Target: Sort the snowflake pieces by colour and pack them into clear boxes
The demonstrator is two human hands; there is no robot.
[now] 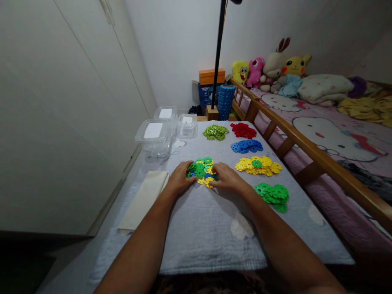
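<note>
A mixed heap of green, yellow and blue plastic snowflake discs (202, 168) lies on the grey cloth (208, 228). My left hand (180, 176) rests at the heap's left side, fingers curled onto the discs. My right hand (225, 174) presses the heap's right side, fingers bent over the discs. Sorted piles lie beyond: lime green (215, 132), red (243, 130), blue (246, 145), yellow (259, 165) with one green disc on top, and dark green (273, 195) by my right forearm.
Clear plastic boxes (154, 136) with lids stand at the back left. A folded cream cloth (143, 198) lies at the left. A wooden bed rail (309, 147) runs along the right, with plush toys (269, 65) behind. A black pole (218, 57) rises at the back.
</note>
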